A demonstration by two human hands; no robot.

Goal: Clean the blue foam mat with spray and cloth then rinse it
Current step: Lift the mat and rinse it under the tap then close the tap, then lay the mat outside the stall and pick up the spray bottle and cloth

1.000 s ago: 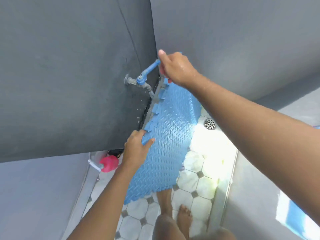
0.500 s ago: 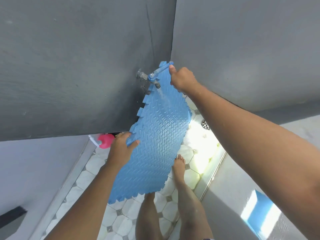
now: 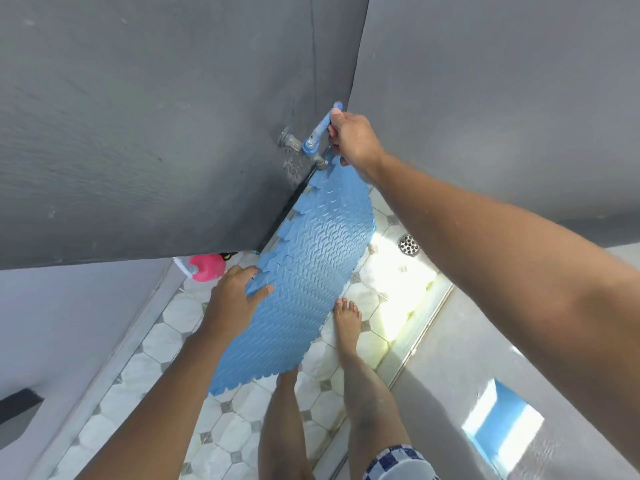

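While gripped, blue foam mat (image 3: 304, 282) unlabelled.

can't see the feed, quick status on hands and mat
Right hand on blue tap lever. Left hand grips mat edge, mat slanted under tap. Bare foot beside mat, nothing blocking.

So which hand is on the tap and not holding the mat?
The right hand. Its fingers grip the blue lever of the tap on the grey wall, while the left hand pinches the jagged side edge of the blue foam mat.
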